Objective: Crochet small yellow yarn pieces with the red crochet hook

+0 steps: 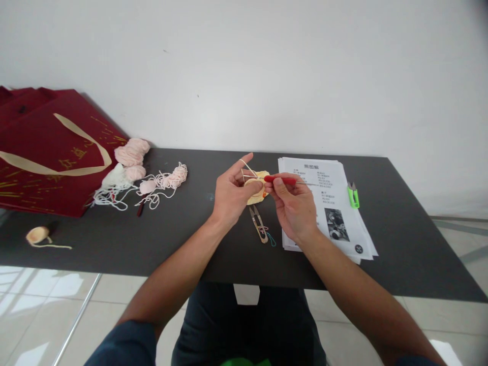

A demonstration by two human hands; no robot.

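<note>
where left hand [231, 195] pinches, crochet piece [253, 198] (yellow) hides.

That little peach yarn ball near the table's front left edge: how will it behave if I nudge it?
Likely very light and squashy: the yarn ball is small, wound thread. Being rounded, it may roll, and the table edge is close. Its loose tail would probably drag or unwind.

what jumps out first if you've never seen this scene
At centre, the left hand pinches a yellow crochet piece while the right hand holds a red crochet hook to it. A dark red bag sits far left, pink yarn tangled beside it.
</note>
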